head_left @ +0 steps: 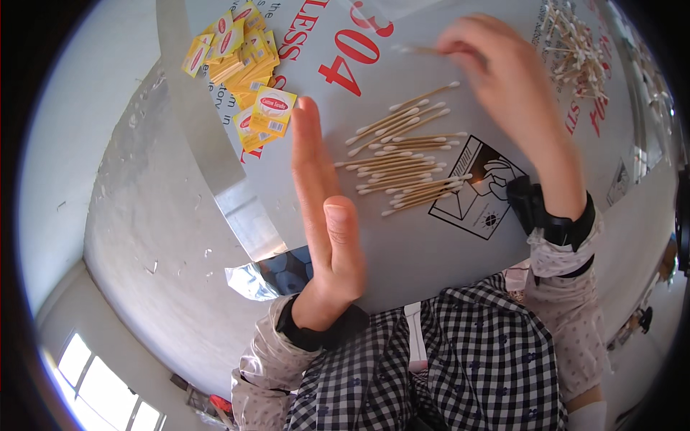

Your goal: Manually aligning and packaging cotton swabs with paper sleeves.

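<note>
My left hand [323,215] stands on its edge on the grey sheet, fingers straight and thumb raised, holding nothing. Its fingertips are beside a few yellow printed cards [273,111]. To its right, several cotton swabs [406,161] with wooden sticks and white tips lie roughly side by side in small groups. Beyond them, my right hand [499,65] is raised and pinches a cotton swab [418,50]. Motion blurs that swab, and I cannot tell whether there is more than one. A loose heap of cotton swabs [578,61] lies at the far right.
A larger stack of yellow cards [248,54] lies at the far left, near a shiny metal strip [248,215] along the sheet's edge. A silvery foil piece [251,282] is near my left wrist. A checked apron [431,359] covers my lap at the near edge.
</note>
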Demonstrator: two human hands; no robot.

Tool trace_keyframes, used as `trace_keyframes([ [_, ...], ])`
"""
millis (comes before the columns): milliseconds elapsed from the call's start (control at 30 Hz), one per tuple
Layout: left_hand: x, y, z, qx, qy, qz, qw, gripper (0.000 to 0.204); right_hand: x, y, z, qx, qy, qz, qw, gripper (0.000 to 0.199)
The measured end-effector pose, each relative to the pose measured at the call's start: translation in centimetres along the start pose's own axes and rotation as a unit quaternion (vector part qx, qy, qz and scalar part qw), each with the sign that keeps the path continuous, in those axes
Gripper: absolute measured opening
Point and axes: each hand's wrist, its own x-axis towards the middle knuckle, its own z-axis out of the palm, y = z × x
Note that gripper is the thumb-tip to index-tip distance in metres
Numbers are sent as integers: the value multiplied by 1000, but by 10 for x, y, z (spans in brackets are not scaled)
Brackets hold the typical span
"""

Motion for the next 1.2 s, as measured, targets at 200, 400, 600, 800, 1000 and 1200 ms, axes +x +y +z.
trace_keyframes([
  [200, 3, 30, 22, -22, 31, -98, 994, 91, -3, -30, 6, 61, -165, -39, 984, 9],
  [400, 10, 7, 22, -54, 96, -68, 992, 87, -45, -40, 18, 342, 114, 197, 912, 23],
  [600, 8, -1, 34, -88, 91, -13, 992, 82, -64, -53, 39, 419, 105, 142, 891, 53],
  [800, 20, -2, 25, -124, 146, -12, 981, 77, -48, -50, 39, 458, 133, 151, 866, 42],
  [1000, 25, -3, 25, -161, 142, -17, 976, 72, -38, -42, 19, 187, 40, 119, 974, 35],
  [1200, 24, -8, 20, -159, 108, 2, 981, 71, -15, -46, 24, 101, -8, 51, 994, 36],
])
